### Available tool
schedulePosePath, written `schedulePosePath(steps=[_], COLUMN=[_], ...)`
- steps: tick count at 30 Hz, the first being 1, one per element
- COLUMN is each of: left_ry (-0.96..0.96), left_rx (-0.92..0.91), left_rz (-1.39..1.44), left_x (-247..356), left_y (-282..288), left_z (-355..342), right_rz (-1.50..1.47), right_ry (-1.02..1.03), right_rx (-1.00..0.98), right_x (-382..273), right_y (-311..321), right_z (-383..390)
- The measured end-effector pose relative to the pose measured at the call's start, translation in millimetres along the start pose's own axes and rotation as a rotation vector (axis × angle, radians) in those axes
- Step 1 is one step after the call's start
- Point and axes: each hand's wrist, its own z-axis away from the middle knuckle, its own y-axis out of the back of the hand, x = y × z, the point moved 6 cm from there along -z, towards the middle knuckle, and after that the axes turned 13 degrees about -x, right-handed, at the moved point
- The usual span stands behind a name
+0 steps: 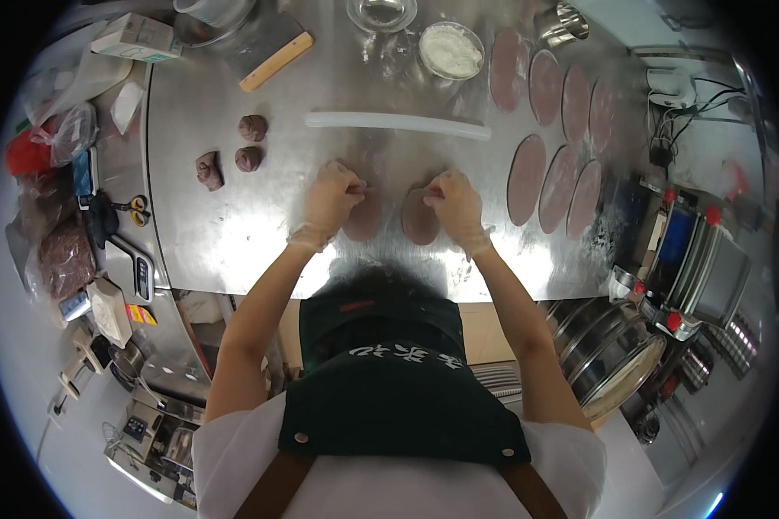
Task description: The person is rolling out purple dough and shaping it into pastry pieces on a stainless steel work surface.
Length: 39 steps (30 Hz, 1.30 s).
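Note:
My left hand (330, 201), in a clear glove, pinches the upper edge of a flat purplish-brown dough oval (363, 218). The upper edge of a second dough oval (420, 221), just to the right, is between the fingertips of my gloved right hand (457, 204). Both ovals lie mostly on the steel table (260, 216). Beyond my hands is a long white rolling pin (398, 123). Three small dough lumps (248, 159) sit to the left. Several more rolled dough ovals (526, 180) are laid out in two rows at the right.
A bowl of white flour (451, 52), a clear bowl (382, 13) and a metal cup (566, 23) stand at the back. A wooden-handled scraper (276, 62) lies far left. Scissors (135, 209) and bags line the left side; a roller machine (697, 259) stands at right.

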Motion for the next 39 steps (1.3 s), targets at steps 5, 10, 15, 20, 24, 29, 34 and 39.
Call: schedulePosePath(steps=[5,10,15,20,24,29,34,39], left_ry=[0.083,-0.330,-0.307,-0.171,-0.196,-0.067,-0.014,0.144], left_rx=[-0.036,0.312,0.093,0.072,-0.033,0.429,0.591,0.195], left_rz=[0.340,-0.084,-0.276,-0.395,-0.402,-0.020,-0.420,-0.528], left_x=[39.6,75.4,2.5,-11.3,-9.4,-33.5,-6.2,-21.4], left_y=[42.9,60.0,-26.0,-37.1,-34.7,14.9,19.0,-10.0], left_z=[44.8,65.0,55.4,39.7,29.3,44.0,32.8,13.2], right_rz=[-0.235,0.037,0.219,0.270,0.330,0.335,0.279,0.425], right_ry=[0.031,0.369,0.411,0.274,0.324,0.298,0.352,0.233], right_rx=[0.001,0.327,0.175,0.442,0.365,0.291,0.191,0.064], right_x=[-47.4,-76.5,-44.3,-31.1,0.6,1.9,-7.4,-16.0], right_y=[47.3,60.5,-12.9,43.7,51.0,32.2,-7.1,-19.4], right_z=[47.8,66.8,61.0,-5.9,-73.6,-65.8,1.3,9.8])
